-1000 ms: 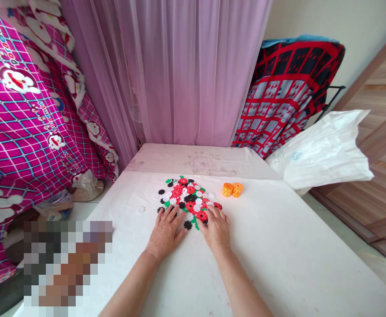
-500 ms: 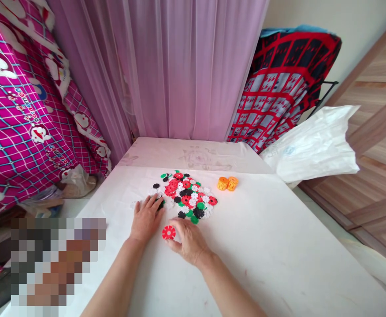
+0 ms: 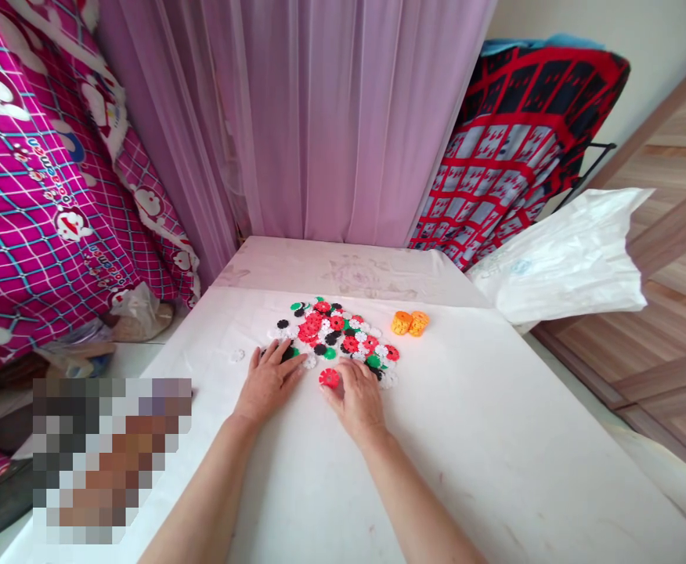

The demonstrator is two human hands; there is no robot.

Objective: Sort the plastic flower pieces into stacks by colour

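A heap of small flower-shaped plastic discs, red, white, black and green, lies on the white table. My left hand rests flat on the table at the heap's near left edge, fingers apart and touching the discs. My right hand sits at the heap's near side, its thumb and fingers pinching a red disc just in front of the heap. A single white disc lies apart to the left. Two small orange stacks of discs stand to the right of the heap.
A purple curtain hangs behind the table. A pink patterned cloth is at the left, a red and black checked cloth at the back right, and a white plastic bag at the table's right edge.
My right hand pulled a red disc out of the heap toward me, then moved it back up to the heap's near edge. My left hand shifted left and stays flat.
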